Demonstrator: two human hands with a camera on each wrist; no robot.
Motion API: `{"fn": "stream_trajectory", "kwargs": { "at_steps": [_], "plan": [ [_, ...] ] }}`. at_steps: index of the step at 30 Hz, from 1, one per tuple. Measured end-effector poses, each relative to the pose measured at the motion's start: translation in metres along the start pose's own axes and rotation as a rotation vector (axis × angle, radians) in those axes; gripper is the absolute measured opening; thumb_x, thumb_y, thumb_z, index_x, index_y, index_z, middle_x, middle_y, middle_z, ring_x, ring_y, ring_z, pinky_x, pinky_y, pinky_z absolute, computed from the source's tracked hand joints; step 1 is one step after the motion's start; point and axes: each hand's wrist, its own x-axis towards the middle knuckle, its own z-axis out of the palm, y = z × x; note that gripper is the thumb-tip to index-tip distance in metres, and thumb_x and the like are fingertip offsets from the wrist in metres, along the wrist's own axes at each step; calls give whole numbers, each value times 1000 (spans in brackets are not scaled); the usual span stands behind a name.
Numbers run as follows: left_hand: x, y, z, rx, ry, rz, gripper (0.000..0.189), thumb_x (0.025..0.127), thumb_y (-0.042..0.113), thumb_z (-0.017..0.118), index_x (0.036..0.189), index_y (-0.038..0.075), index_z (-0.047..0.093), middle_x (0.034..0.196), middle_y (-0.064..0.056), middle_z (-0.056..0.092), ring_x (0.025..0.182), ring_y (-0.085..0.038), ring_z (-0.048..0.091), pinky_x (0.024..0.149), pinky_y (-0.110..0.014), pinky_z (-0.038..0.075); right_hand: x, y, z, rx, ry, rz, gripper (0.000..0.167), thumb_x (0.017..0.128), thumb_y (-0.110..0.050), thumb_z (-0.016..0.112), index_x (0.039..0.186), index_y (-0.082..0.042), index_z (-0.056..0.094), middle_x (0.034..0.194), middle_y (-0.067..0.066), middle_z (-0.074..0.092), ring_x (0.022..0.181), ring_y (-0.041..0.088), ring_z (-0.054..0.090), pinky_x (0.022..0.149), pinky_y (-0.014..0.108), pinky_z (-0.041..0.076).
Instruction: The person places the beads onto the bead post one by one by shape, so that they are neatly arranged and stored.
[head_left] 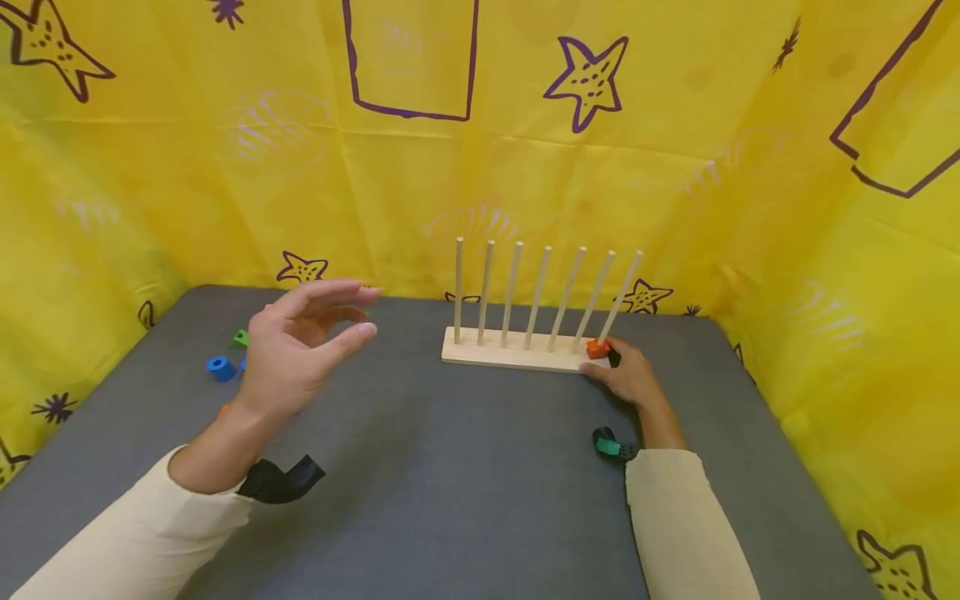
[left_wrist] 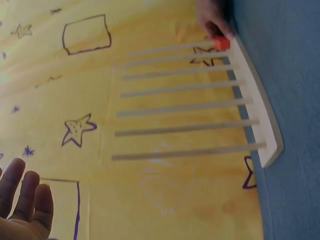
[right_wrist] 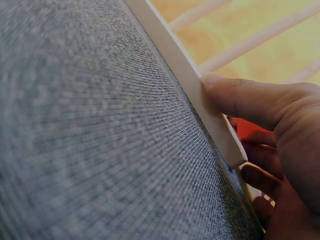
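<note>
A wooden peg stand (head_left: 517, 354) with several upright rods stands toward the back of the table. An orange-red block (head_left: 597, 349) sits low on its rightmost rod. My right hand (head_left: 632, 379) grips the right end of the stand's base. In the right wrist view the thumb (right_wrist: 245, 97) presses the base's long edge, and the other fingers curl round the end beside the block. My left hand (head_left: 292, 350) hangs in the air left of the stand, fingers gently bent and apart from the thumb, holding nothing.
Behind and below my left hand lie a blue cylinder block (head_left: 221, 368), a green block (head_left: 241, 338) and other small pieces, partly hidden. A yellow patterned cloth (head_left: 420, 183) hangs round the back and sides of the grey table (head_left: 465, 500).
</note>
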Motion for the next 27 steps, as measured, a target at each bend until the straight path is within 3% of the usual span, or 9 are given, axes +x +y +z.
{"fn": "stream_trajectory", "kwargs": {
  "at_steps": [6,10,14,21,27],
  "plan": [
    [-11,3,-22,-18,40,-2,44,74,-22,70,115,-22,54,107,-27,65,98,-30,63,83,-32,52,-1,2,-1,-1,-4,11,83,85,-35,75,146,4,34,144,29,36,133,48,29,106,61,21],
    [-16,5,-39,-19,62,34,43,73,-26,67,113,-25,51,107,-30,63,97,-32,63,83,-32,52,-2,2,-2,-1,6,4,82,85,-34,75,146,4,35,144,30,37,132,48,29,106,60,22],
    [-24,9,-55,6,127,42,42,73,-28,65,113,-26,52,105,-29,64,97,-32,64,85,-31,51,-2,1,-1,-5,4,1,80,86,-34,75,145,4,36,143,29,38,132,48,30,106,60,22],
    [-43,11,-82,19,195,7,42,73,-31,60,114,-28,49,107,-29,64,100,-31,63,87,-29,50,-2,0,0,-9,0,-2,80,86,-33,74,145,4,36,143,30,38,132,48,30,106,60,22],
    [-60,11,-103,55,278,-83,41,75,-31,58,114,-27,49,106,-25,66,97,-27,65,80,-25,52,1,2,1,-14,2,-13,81,85,-33,75,145,4,36,143,30,38,132,48,30,106,61,22]
  ]
}}
